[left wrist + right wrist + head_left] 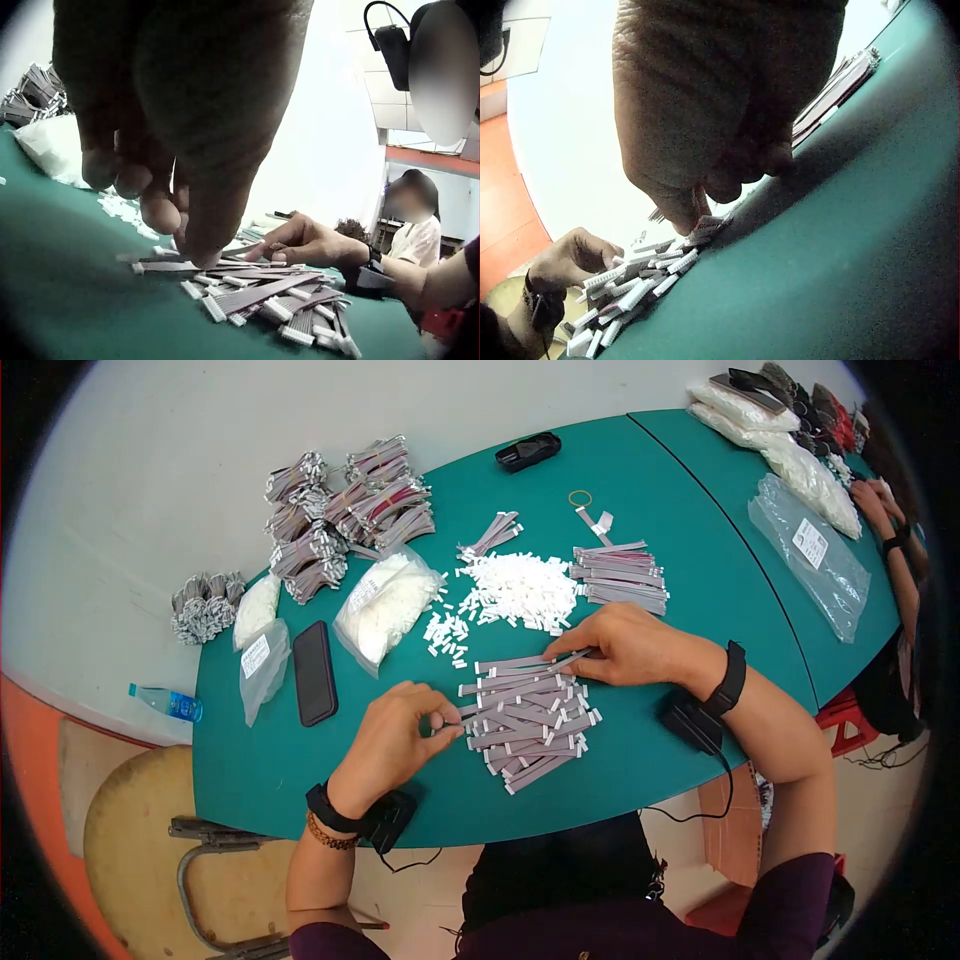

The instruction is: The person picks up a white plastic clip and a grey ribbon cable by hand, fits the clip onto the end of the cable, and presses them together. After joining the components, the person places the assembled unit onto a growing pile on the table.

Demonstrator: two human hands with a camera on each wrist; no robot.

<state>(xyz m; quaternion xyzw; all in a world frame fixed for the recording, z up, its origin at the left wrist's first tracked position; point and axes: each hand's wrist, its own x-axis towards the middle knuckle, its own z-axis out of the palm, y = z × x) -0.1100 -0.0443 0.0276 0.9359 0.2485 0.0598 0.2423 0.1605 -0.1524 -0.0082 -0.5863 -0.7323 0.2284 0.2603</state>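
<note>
A loose pile of short grey ribbon cables point(530, 735) with white connectors on their ends lies on the green table. At the pile's left edge my left hand point(392, 730) pinches the end of one ribbon cable point(169, 265) between thumb and fingers. My right hand point(640, 647), at the upper right of the pile, holds a ribbon cable point(570, 660) by its end with thumb and forefinger. In the right wrist view white connectors point(634, 292) stick out below the right hand. Behind it lies a neat stack of ribbon cables point(620, 578).
Beyond the pile is a heap of small white connector housings point(520, 590), beside a filled plastic bag point(385, 605). A phone point(315, 673) lies at the left. Bundled cables point(375, 490) are stacked at the back. Another person's arm point(895, 550) is at the far right.
</note>
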